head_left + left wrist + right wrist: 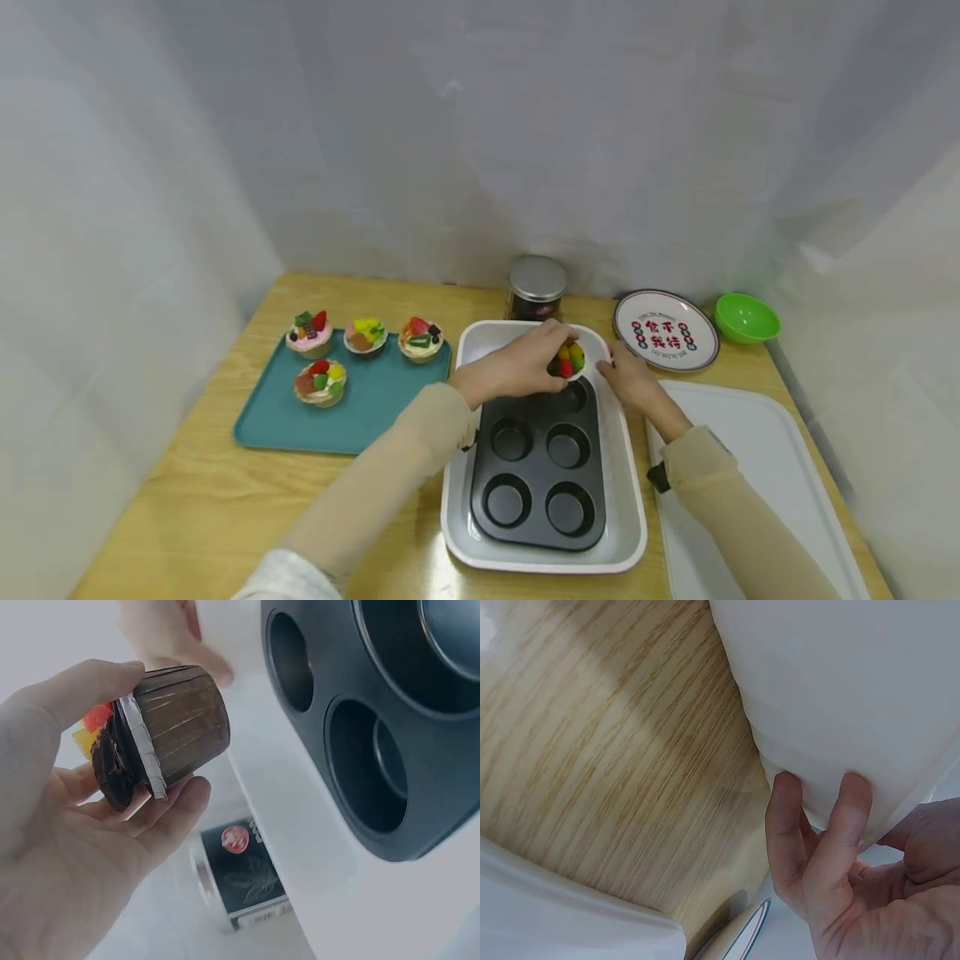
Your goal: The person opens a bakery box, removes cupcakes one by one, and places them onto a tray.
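Observation:
My left hand [517, 364] holds a fruit-topped toy cupcake [568, 360] over the far end of a dark muffin tin [538, 473]. In the left wrist view, the thumb and fingers grip the cupcake [184, 720] around its brown pleated cup, which is tilted on its side. The tin lies inside a deep white tray [632, 508]; its visible cups hold nothing. At the tray's far right corner, my right hand [633, 382] grips the rim. The right wrist view shows its fingertips [853, 795] against the tray's outer wall.
A teal tray [300, 435] on the left bears several toy cupcakes. Behind the white tray stands a jar [537, 283] with a silver lid. A printed plate [665, 332], a green bowl [747, 318] and a flat white tray [772, 475] lie on the right.

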The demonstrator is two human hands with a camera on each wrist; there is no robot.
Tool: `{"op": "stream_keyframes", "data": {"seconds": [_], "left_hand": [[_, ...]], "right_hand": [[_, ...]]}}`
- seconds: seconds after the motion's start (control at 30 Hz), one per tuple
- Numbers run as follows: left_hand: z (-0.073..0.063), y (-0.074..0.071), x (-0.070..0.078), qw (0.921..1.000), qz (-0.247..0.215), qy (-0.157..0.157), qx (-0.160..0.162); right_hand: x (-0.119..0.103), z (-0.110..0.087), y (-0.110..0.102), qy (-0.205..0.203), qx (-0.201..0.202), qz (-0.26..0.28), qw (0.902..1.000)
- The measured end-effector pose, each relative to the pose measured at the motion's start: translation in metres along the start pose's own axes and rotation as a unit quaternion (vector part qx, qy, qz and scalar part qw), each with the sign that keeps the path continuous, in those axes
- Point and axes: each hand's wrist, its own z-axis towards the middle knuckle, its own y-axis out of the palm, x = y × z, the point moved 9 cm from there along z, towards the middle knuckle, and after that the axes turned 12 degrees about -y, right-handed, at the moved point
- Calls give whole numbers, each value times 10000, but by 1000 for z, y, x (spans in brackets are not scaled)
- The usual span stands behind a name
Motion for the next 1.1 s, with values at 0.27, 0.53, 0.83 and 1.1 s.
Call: {"op": "stream_keyframes", "data": {"seconds": [0.27,0.53,0.83,1.1], "left_hand": [[-21,-26,-27,9986,-362,-316,235],[-54,-56,-78,9912,-796,-863,606],[-80,-67,-128,9874,-609,-1125,933],[-106,-68,-162,9833,-741,-1410,875]], "right_hand": [[-2,-2,-1,-57,52,8,10000],[0,-1,-5,-108,70,-48,9999],[4,1,-5,-165,30,-33,9999],[10,1,-4,-176,36,-34,9998]]}}
